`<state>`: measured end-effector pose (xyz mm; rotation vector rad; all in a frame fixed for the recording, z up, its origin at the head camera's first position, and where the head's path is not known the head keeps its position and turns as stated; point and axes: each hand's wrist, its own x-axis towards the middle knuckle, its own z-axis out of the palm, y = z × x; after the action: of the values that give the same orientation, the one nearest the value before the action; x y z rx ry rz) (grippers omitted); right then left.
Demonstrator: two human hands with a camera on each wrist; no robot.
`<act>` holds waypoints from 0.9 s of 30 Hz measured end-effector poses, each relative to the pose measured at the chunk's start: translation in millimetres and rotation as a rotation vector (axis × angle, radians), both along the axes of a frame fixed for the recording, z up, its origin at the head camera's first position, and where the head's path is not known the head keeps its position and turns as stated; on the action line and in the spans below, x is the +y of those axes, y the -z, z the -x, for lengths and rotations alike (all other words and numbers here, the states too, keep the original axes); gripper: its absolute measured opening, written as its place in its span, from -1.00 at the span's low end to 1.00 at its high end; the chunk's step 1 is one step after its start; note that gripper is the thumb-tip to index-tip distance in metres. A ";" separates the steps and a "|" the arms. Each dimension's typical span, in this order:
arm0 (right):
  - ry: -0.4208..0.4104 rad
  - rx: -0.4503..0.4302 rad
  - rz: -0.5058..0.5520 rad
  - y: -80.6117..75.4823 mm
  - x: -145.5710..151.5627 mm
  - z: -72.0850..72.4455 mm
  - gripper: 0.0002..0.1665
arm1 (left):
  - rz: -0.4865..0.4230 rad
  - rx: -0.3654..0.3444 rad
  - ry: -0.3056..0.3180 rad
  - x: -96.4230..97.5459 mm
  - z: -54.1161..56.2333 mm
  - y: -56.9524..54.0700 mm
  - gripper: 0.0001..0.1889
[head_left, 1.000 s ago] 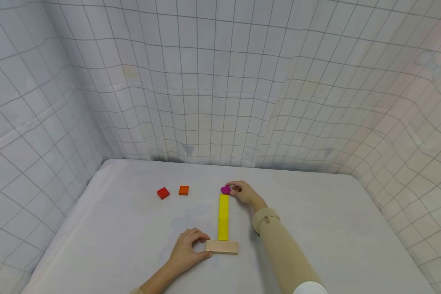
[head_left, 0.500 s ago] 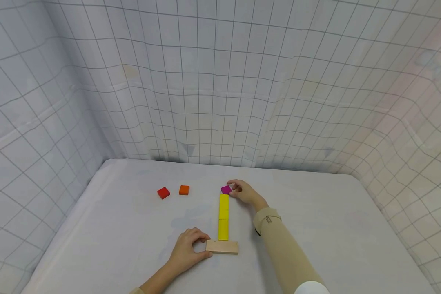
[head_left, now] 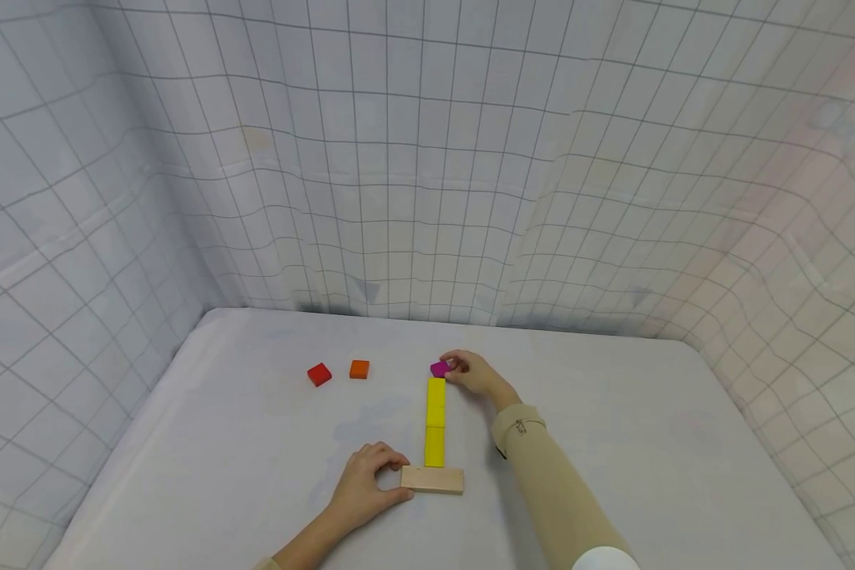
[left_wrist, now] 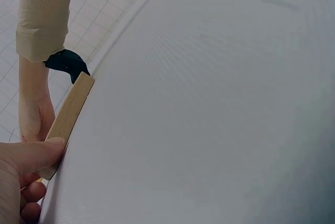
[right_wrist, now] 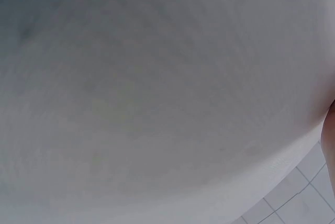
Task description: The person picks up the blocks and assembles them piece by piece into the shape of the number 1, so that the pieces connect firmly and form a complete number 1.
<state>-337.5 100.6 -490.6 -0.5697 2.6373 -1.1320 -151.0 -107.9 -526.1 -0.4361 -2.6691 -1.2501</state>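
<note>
In the head view my left hand (head_left: 366, 484) grips the left end of a plain wooden block (head_left: 431, 480) between thumb and fingers. The left wrist view shows the thumb pressed along the same wooden block (left_wrist: 71, 111). Beyond it, two yellow blocks (head_left: 435, 423) lie end to end in a line leading away from me. At the far end of that line, my right hand (head_left: 473, 374) pinches a small purple block (head_left: 439, 370) by its right side. Only a sliver of the right hand (right_wrist: 328, 140) shows in the right wrist view.
An orange block (head_left: 359, 370) and a red block (head_left: 319, 374) lie to the left of the purple one. A white cloth covers the table (head_left: 634, 443). Grid-patterned curtains (head_left: 427, 174) hang around its back and sides.
The hands and blocks keep their places relative to one another. The whole head view has shifted very slightly.
</note>
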 end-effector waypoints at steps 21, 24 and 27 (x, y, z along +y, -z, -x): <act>-0.015 -0.002 0.016 -1.2 2.1 -2.2 -0.68 | -0.320 -0.059 -0.007 0.3 -6.1 -24.4 -0.70; -0.019 0.007 0.014 -0.8 1.7 -2.2 -0.68 | -0.365 -0.150 -0.063 -1.4 -7.8 -43.9 -0.71; -0.019 0.011 0.014 -0.7 1.4 -1.8 -0.69 | -0.368 -0.191 -0.103 -9.2 -2.5 -49.8 -0.72</act>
<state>-335.7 101.9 -489.9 -0.6036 2.6292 -1.1460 -148.5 -117.1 -476.3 -0.1294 -2.4828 -1.7783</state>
